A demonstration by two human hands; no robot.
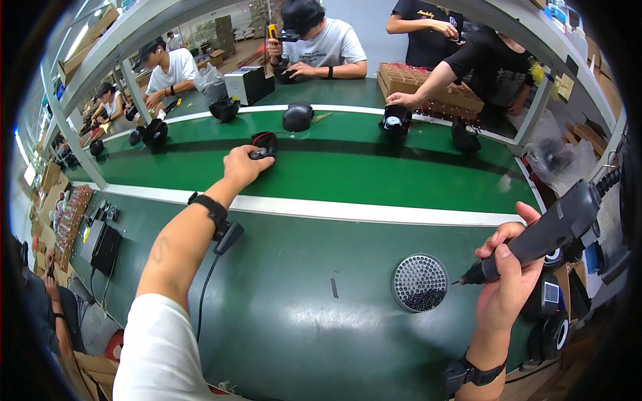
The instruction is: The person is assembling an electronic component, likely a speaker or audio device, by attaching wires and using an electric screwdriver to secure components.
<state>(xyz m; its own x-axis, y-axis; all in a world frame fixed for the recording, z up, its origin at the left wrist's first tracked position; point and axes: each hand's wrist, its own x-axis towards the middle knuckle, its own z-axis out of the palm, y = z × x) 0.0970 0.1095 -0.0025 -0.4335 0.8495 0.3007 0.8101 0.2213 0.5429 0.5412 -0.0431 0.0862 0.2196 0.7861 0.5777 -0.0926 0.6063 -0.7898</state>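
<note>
My left hand (243,167) reaches out over the green belt, fingers closed on a black plastic housing (267,142) with a thin red wire at its top. Part of that housing is hidden by the fingers. In my right hand (506,277) is a dark electric screwdriver (548,230), gripped around its body, its thin bit pointing left. Just left of the bit tip, a round dish (414,271) with a holed grey plate lies on the bench, small black screws (426,299) gathered along its near side.
A white rail (354,211) divides my dark green bench (281,321) from the belt (361,180). Farther along the belt are a rounded black housing (297,117) and several other black parts. Co-workers sit and stand opposite; one hand (403,100) touches a black unit (394,122).
</note>
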